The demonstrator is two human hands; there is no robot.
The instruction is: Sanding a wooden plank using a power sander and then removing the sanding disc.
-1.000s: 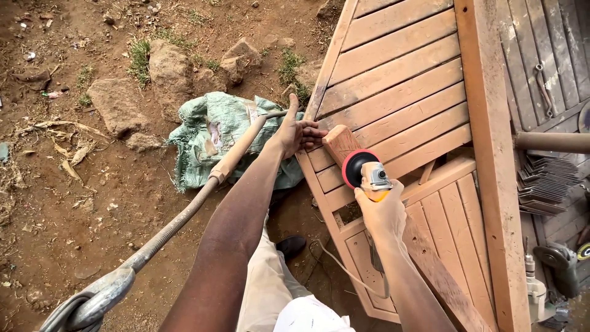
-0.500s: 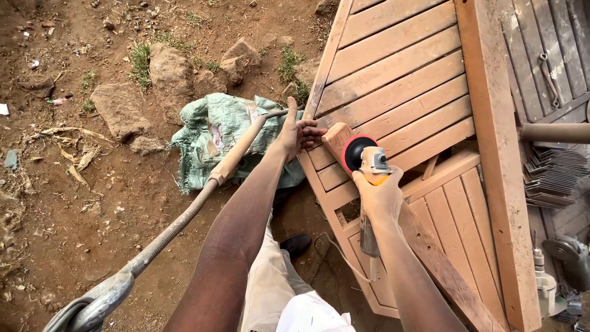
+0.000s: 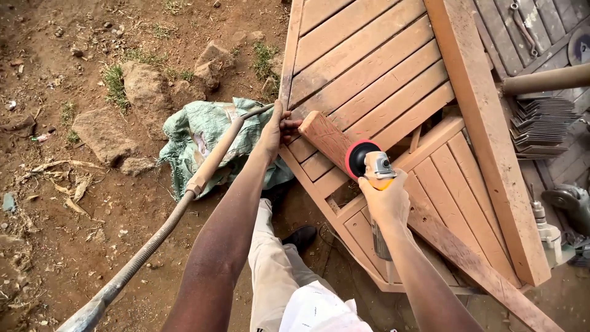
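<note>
A wooden plank (image 3: 324, 136) is being gripped by the left hand (image 3: 278, 130); an angle grinder (image 3: 371, 169), clasped in the right hand (image 3: 386, 200), is being pressed against it.

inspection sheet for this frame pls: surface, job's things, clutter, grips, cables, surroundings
Surface: bare dirt ground with stones.
Job's things: wooden slatted door lying tilted; loose wooden board against it; sander with red disc on the board.
Clutter: green sack; long-handled tool; stacked metal pieces.
Grips: left hand holds the board's end; right hand grips the sander.
Cables: cord under the door, faint.
Surroundings: grass tufts; another power tool at right.
</note>
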